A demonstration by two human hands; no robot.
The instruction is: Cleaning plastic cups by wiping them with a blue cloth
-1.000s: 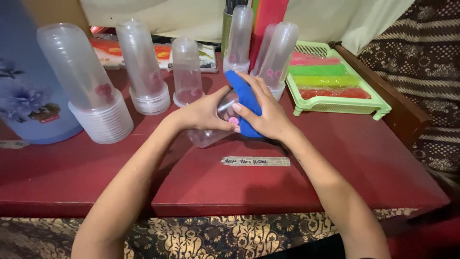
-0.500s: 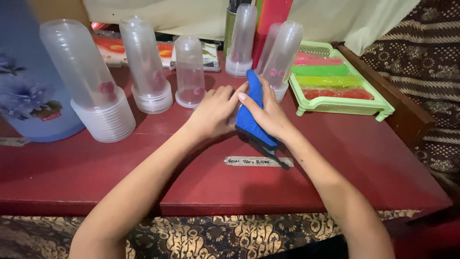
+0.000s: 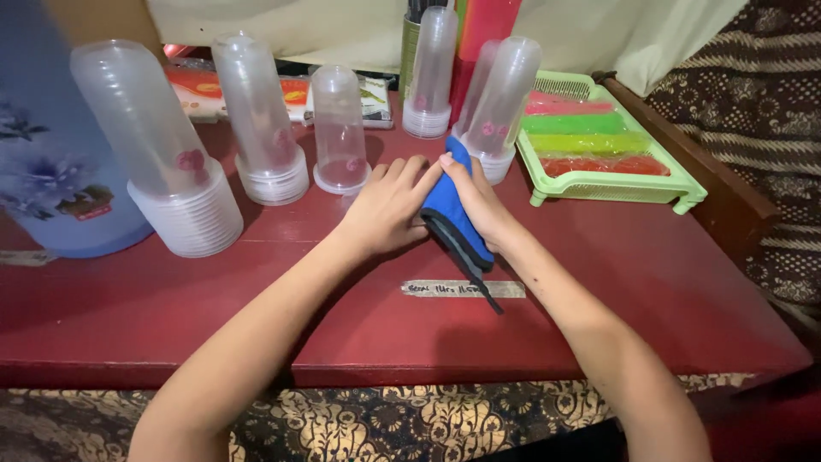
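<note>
My right hand [image 3: 487, 210] grips a folded blue cloth [image 3: 449, 210] with a dark edge, pressed upright between both hands on the red table [image 3: 599, 282]. My left hand [image 3: 389, 210] lies palm down against the cloth's left side, fingers together. Whatever sits under its palm is hidden. Just beyond the fingers stand upturned stacks of clear plastic cups: a short stack [image 3: 339, 128], a taller one [image 3: 261, 120] and a leaning one [image 3: 505, 98] touching the cloth's top.
A big stack of clear cups [image 3: 162, 162] and a blue flowered container [image 3: 43, 162] stand at the left. A green tray [image 3: 676, 188] with pink, green and red slabs sits at the right. A taped label strip [image 3: 462, 289] lies near the front edge.
A clear cup seen in my left hand a second ago is no longer visible. Both hands with the cloth have moved away from me and lowered onto the table.
</note>
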